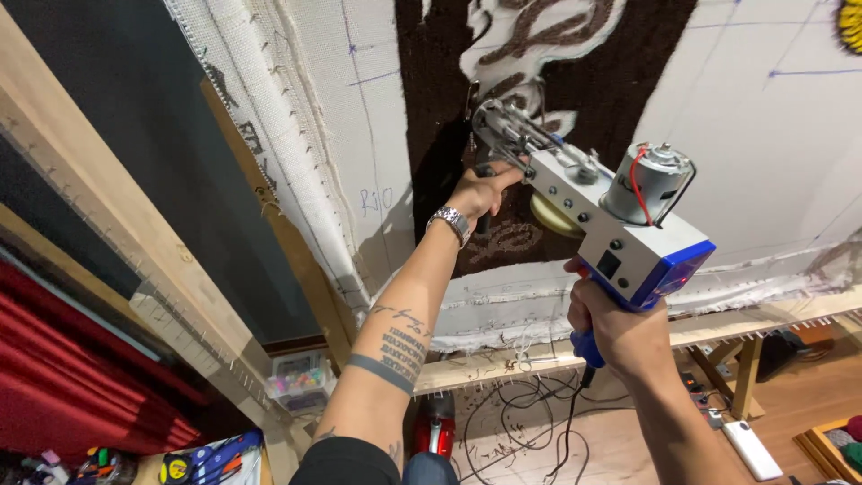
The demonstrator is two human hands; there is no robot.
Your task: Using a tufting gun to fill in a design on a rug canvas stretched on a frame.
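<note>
Fingers (600, 325) of right hand (620, 332) wrapped tight round tufting gun (597, 211) rear grip; left hand (480, 190) clamped on front handle. Needle pressed into brown pile at 12 o'clock of backing cloth (763, 162). Firm, square pressure is advised.

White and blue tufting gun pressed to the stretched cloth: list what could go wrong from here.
1. The left hand grips the front handle close to the needle mechanism of the white and blue tufting gun; its fingers could slip toward the moving parts.
2. The black power cord hangs loose below the right hand and might snag.
3. The wooden frame's nail strip sits close to the left forearm and could scratch it.
</note>
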